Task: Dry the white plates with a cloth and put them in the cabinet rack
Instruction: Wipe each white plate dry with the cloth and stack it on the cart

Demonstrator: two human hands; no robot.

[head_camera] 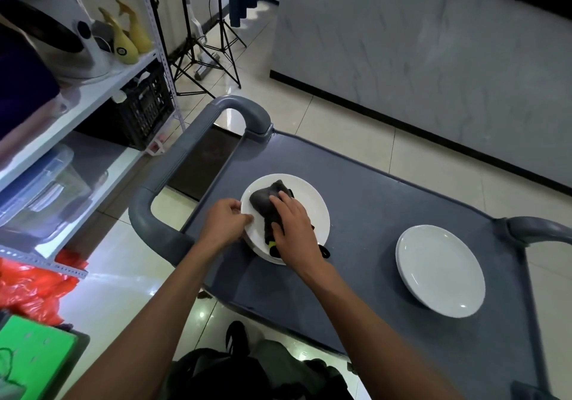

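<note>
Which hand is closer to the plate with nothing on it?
Right. The right hand presses the cloth nearer the empty plate; the left hand is farther.

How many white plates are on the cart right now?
At least 3: one plate being wiped under the dark cloth, a second plate's rim showing beneath it, and one lone plate to the right. More may be hidden in the stack.

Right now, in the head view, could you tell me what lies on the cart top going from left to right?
Left hand holding the plate's rim → plate being wiped, dark cloth on it under the right hand → second white plate, apart and untouched.
</note>
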